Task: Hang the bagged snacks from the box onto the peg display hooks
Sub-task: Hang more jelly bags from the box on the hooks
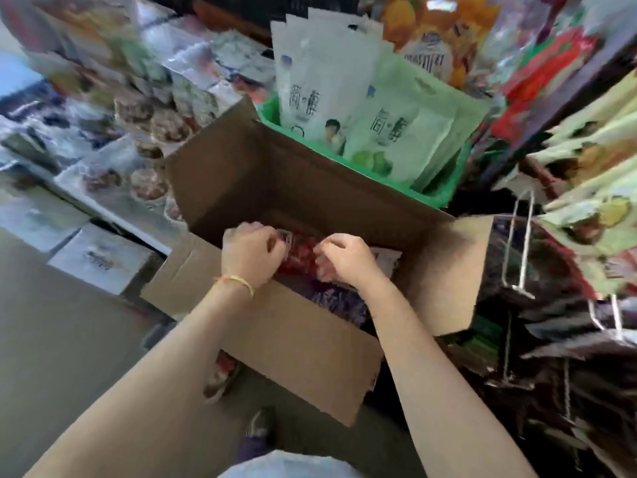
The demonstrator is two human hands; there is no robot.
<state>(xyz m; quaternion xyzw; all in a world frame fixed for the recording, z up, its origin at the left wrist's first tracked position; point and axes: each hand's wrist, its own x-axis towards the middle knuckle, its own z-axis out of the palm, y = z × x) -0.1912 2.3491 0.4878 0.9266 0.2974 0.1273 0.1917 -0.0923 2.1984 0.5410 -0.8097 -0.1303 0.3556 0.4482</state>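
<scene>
An open cardboard box (262,181) stands on the floor in front of me with its flaps spread. Inside it lies a red snack bag (299,257), with purple bags (339,301) nearer to me. My left hand (250,255) grips the red bag's left top edge, fingers curled. On the bag's right side, my right hand (348,260) pinches it in the same way. Both hands are inside the box. To the right, metal peg hooks (524,250) stick out of the display, some bare, others carrying dark bags (568,343).
A green crate (444,194) holding white and green pouches (386,139) stands behind the box. Low shelves of packaged goods (113,132) run along the left. Green and yellow bags (599,208) hang at the upper right. Grey floor lies at the lower left, with my shoes (256,429) below.
</scene>
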